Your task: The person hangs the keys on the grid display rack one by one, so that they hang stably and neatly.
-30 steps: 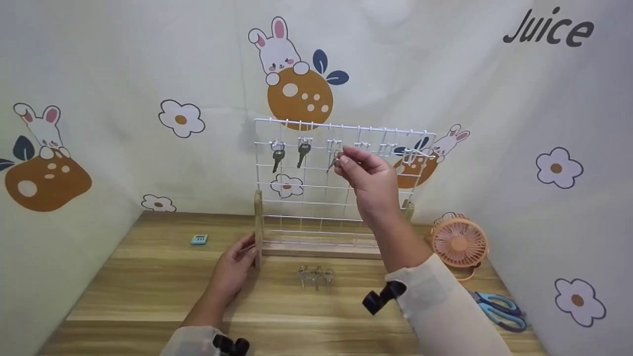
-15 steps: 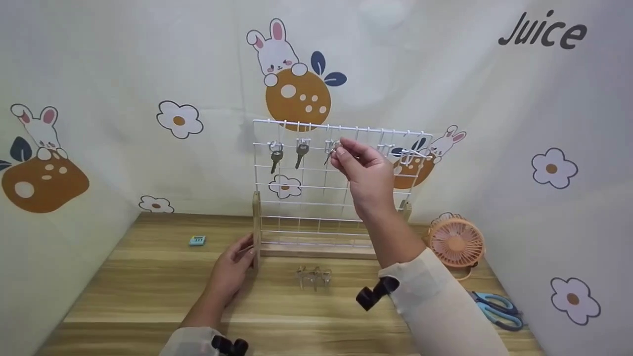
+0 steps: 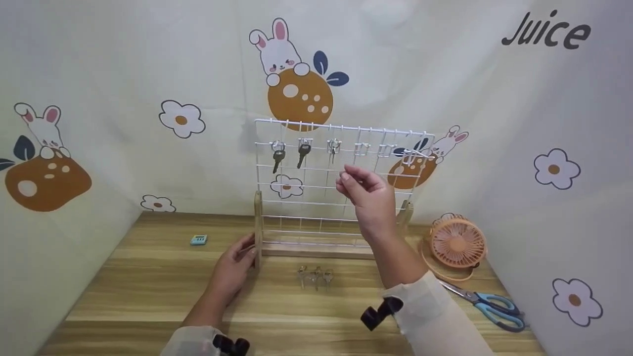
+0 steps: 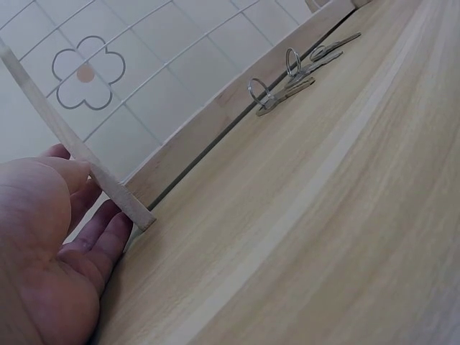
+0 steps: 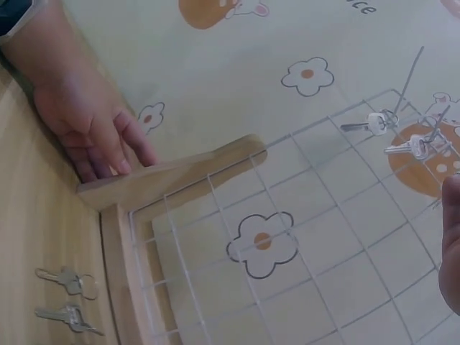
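A white wire grid rack (image 3: 306, 202) with wooden legs stands on the table. My left hand (image 3: 234, 269) holds its left wooden leg (image 3: 257, 230) low down, thumb and fingers about the wood, as the left wrist view also shows. Three keys hang by their rings from hooks at the top: a left key (image 3: 279, 159), a middle key (image 3: 303, 153) and a third key (image 3: 333, 151). Below and to the right of that third key is my right hand (image 3: 372, 198), fingers loosely bent and nothing between them. Three more ringed keys (image 3: 316, 278) lie on the table before the rack.
More white hooks (image 3: 386, 150) line the grid's right part. An orange fan (image 3: 459, 242) stands at the right, with blue-handled scissors (image 3: 497, 309) in front of it. A small blue timer-like device (image 3: 199, 240) lies at the left. Printed cloth (image 3: 212, 59) backs the table.
My right hand has brought the third key onto its hook, let go, and drawn back downward. The key now hangs there. My left hand stays at the wooden leg.
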Demonstrator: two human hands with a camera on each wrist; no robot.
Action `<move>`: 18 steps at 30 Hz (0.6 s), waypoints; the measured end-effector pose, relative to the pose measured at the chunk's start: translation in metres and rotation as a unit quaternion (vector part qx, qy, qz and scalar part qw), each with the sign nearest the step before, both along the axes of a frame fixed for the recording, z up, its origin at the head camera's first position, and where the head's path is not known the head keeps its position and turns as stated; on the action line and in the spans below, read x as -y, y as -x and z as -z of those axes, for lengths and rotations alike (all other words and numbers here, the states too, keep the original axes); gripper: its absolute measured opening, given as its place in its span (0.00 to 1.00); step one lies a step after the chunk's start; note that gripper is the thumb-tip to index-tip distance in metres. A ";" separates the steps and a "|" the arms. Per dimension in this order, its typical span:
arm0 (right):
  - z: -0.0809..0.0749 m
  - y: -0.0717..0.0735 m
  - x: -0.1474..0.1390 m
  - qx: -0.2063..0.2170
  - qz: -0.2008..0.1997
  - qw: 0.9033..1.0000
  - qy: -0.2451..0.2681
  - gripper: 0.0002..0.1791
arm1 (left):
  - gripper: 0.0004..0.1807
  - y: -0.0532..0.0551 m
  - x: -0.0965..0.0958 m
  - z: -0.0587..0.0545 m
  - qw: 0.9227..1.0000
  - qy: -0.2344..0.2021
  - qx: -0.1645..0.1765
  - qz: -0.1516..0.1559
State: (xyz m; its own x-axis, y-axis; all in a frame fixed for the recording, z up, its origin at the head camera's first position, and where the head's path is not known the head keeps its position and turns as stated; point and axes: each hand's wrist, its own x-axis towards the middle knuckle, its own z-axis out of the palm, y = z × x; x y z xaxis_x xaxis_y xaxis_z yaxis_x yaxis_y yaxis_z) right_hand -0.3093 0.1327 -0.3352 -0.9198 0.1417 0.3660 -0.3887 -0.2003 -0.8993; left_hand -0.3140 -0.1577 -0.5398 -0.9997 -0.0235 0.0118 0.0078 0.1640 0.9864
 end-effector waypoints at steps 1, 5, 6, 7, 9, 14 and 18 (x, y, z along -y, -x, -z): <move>0.007 -0.002 -0.002 0.004 0.000 1.000 0.001 0.12 | 0.26 0.000 0.000 0.000 1.000 0.000 0.000 -0.001; 0.040 -0.009 -0.014 0.032 -0.005 0.999 -0.009 0.11 | 0.26 0.000 0.000 0.001 1.000 0.000 0.001 -0.004; 0.048 -0.010 -0.016 0.039 -0.010 0.999 -0.010 0.12 | 0.26 0.000 0.000 0.001 1.000 0.000 0.002 -0.003; 0.056 -0.011 -0.019 0.047 -0.014 0.999 -0.010 0.12 | 0.26 0.000 0.000 0.001 1.000 0.001 0.003 -0.004; 0.072 -0.012 -0.024 0.065 -0.024 0.998 -0.009 0.12 | 0.27 0.000 0.001 0.002 1.000 0.002 0.004 -0.002; 0.108 -0.013 -0.034 0.106 -0.035 0.994 -0.004 0.12 | 0.27 0.001 0.001 0.002 1.000 0.007 0.010 0.007; 0.128 -0.011 -0.040 0.127 -0.041 0.991 -0.023 0.13 | 0.26 0.002 0.000 0.002 1.000 0.012 0.014 0.007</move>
